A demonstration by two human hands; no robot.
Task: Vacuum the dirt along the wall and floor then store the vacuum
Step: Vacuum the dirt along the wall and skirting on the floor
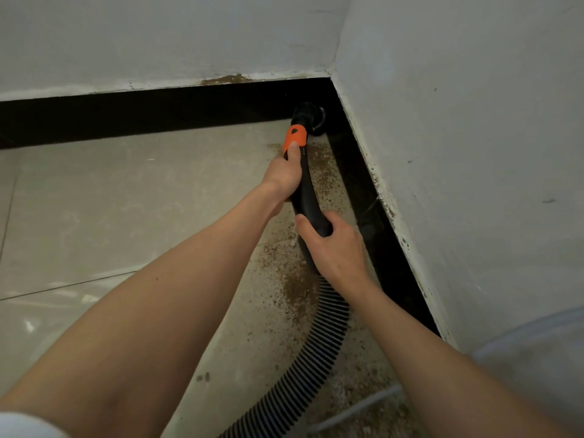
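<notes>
A black vacuum wand (306, 191) with an orange collar (295, 138) points into the room's corner. Its round brush nozzle (308, 116) rests against the black skirting (158, 115) where the two walls meet. My left hand (282, 175) grips the wand just below the collar, thumb on the orange part. My right hand (335, 245) is closed around the wand's lower end, where the ribbed black hose (319, 343) begins. Brown dirt (297, 289) lies scattered on the tiles along the right-hand skirting and under the wand. A brown dirt patch (226, 80) sits on top of the back skirting.
Two white walls (474, 153) meet at the corner ahead. Beige floor tiles (94, 216) spread to the left. A pale rounded object (543, 352) shows at the lower right. A thin white rod (357, 409) lies on the floor beside the hose.
</notes>
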